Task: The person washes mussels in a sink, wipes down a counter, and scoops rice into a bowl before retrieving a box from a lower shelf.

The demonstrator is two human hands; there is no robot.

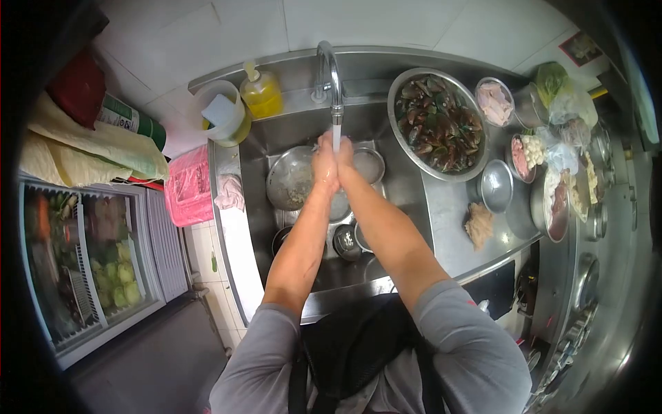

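Water runs from the tap (336, 103) straight onto my two hands, which are held close together over the sink (407, 221). My left hand (323, 164) and my right hand (345, 157) touch each other, and both look wet. Their fingers are blurred by the stream and partly hidden, so I cannot make out anything held in them. Below and to the left lies a wide metal bowl (281, 181) with pale bits in it. A round metal dish (369, 164) sits to the right of my hands, with other dishes partly under my forearms.
A large metal bowl (396, 131) heaped with mussels (441, 124) stands at the sink's right edge. Farther right are an empty metal bowl (496, 186) and several food bowls. A yellow soap bottle (262, 95) and a tub with a sponge (219, 110) stand at the back left.
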